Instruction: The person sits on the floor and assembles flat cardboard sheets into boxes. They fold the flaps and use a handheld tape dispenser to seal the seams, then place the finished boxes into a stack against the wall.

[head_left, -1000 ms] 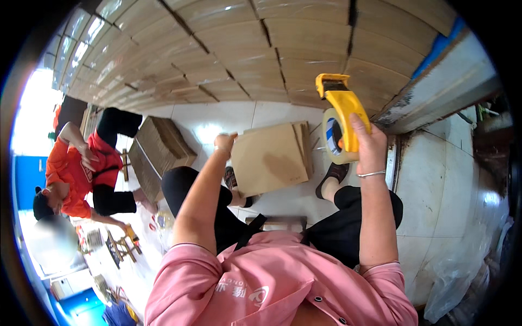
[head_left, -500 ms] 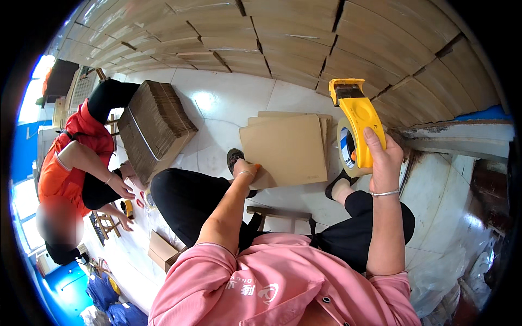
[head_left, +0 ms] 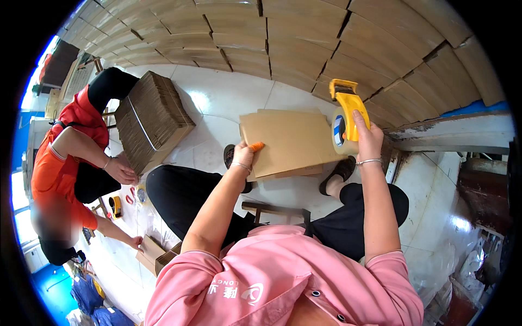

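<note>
My left hand (head_left: 246,156), an orange cover on one finger, grips the left edge of a flat brown cardboard sheet (head_left: 296,142). The sheet lies between my feet, slightly turned over other cardboard whose edges show beneath it. In my right hand (head_left: 369,140) is a yellow tape dispenser (head_left: 353,108), its toothed end pointing up and away from me. A wide roll of tape (head_left: 341,133) sits in it, close to the sheet's right edge.
A strapped stack of flattened cardboard (head_left: 155,117) stands at left, beside a co-worker in orange (head_left: 54,168) touching a small carton (head_left: 151,254). A wooden stool (head_left: 274,211) is below me. Wrapped cartons (head_left: 239,32) line the far side; plastic bags (head_left: 440,266) lie at right.
My left hand has moved up along the sheet's left edge, and the sheet has turned slightly. My right hand has brought the tape dispenser leftward. The co-worker's hand has reached the small carton.
</note>
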### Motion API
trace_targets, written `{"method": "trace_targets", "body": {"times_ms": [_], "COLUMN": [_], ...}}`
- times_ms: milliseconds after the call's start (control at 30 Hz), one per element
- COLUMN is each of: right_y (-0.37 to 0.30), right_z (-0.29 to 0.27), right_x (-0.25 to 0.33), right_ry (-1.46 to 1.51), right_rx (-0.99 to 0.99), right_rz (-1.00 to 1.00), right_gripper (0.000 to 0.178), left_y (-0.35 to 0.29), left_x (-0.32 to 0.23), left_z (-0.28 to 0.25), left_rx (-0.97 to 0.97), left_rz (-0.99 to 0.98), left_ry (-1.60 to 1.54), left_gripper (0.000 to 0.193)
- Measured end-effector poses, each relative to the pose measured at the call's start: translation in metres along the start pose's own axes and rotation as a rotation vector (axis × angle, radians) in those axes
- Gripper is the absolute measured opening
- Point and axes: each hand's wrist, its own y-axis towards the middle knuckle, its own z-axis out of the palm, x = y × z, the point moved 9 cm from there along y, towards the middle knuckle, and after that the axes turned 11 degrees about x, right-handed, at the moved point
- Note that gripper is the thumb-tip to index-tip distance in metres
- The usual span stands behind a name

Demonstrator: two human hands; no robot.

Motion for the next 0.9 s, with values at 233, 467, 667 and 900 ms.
{"method": "trace_targets", "body": {"times_ms": [233, 467, 667, 900], "right_y": [-0.032, -0.064, -0.077, -0.077], "right_z": [-0.04, 0.041, 0.05, 0.086], "right_x": [-0.025, -0.087, -0.042, -0.017], "right_ry": [-0.174, -0.3, -0.973, -1.466], "right_rx": [-0.193, -0.003, -0.078, 0.024], "right_rz": [-0.128, 0.049, 0.069, -0.135], "right_gripper": [0.04, 0.048, 0.051, 0.042], "left_y": [-0.038, -0.087, -0.124, -0.064], "left_x": [-0.002, 0.074, 0.105, -0.053], "left_z": [0.002, 0.078, 0.051, 0.073], "left_rx": [-0.077, 0.186, 0.303, 0.11], "left_rz": [0.045, -0.28, -0.817, 0.061], "left_ry": [-0.541, -0.654, 0.238, 0.897], "left_gripper": [0.039, 0.037, 0.078, 0.051]}}
